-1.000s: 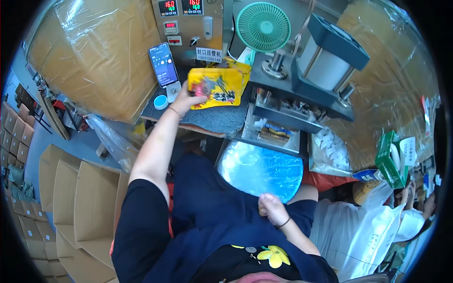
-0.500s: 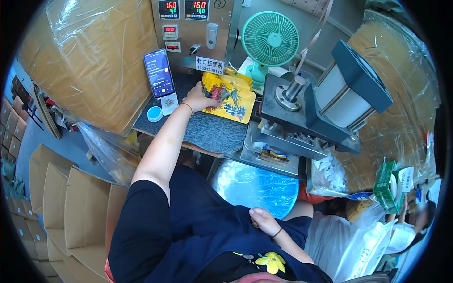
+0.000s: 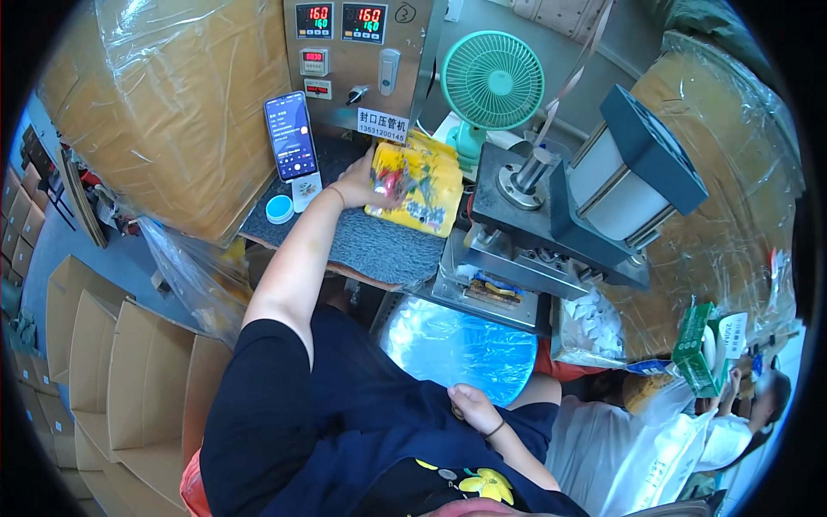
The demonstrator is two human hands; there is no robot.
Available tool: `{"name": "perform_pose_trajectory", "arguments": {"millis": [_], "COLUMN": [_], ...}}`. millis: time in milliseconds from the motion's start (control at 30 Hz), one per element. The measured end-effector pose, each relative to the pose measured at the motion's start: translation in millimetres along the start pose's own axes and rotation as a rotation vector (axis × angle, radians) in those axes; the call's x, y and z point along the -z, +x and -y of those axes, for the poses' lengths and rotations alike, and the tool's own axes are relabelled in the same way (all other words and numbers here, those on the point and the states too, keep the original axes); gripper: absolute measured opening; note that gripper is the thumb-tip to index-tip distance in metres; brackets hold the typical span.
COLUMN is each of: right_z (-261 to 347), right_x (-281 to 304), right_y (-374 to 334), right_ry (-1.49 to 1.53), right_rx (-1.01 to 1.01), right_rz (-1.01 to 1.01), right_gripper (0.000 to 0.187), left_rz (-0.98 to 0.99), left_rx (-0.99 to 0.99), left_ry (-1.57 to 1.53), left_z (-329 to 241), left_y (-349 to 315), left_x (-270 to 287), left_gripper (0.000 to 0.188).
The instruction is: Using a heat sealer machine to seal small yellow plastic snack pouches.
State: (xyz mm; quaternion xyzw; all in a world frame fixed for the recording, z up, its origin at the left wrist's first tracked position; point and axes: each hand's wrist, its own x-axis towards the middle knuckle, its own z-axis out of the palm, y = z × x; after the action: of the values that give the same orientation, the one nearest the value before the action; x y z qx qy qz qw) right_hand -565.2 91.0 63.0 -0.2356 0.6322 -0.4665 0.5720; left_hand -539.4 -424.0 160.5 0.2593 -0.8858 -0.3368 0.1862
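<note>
At the left edge of a stack of yellow printed pouches point(image 3: 424, 191), my left hand point(image 3: 355, 183) grips the top pouch. Its thumb side lies along the pouch, and the fingers beneath are partly hidden and a little blurred. The stack rests on a dark grey padded board point(image 3: 379, 250). Near my lap, my right hand point(image 3: 475, 408) is curled closed in front of the dark apron, and its inside is hidden. Below the board sits a round blue tub point(image 3: 461, 345) lined with clear plastic film.
A sealing press point(image 3: 551, 198) stands right of the pouches, with a green fan point(image 3: 493, 82) behind. Left are a propped phone point(image 3: 291, 138), a round blue-lidded tin point(image 3: 280, 208) and open cartons point(image 3: 146, 379). Another person point(image 3: 732, 431) is at the far right, near a green box point(image 3: 699, 349).
My left hand has drawn slightly left and down along the pouches, shifting the top pouch with it. My right hand stays curled at my lap. The whole view has shifted a little.
</note>
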Motion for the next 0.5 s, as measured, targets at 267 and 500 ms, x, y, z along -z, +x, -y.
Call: {"name": "perform_pose_trajectory", "arguments": {"millis": [267,500], "right_z": [-18,-20], "right_x": [10,0], "right_y": [2,2], "right_ry": [0.061,-0.441], "right_rx": [-0.056,0.175], "right_rz": [-0.034,-0.013], "right_gripper": [0.041,0.041], "left_rz": [-0.023,-0.008], "left_rx": [0.123,0.185], "left_ry": [0.19,0.014], "left_z": [-7,-9], "left_y": [10,-14], "left_x": [-8,26], "left_gripper": [0.142,0.144]}}
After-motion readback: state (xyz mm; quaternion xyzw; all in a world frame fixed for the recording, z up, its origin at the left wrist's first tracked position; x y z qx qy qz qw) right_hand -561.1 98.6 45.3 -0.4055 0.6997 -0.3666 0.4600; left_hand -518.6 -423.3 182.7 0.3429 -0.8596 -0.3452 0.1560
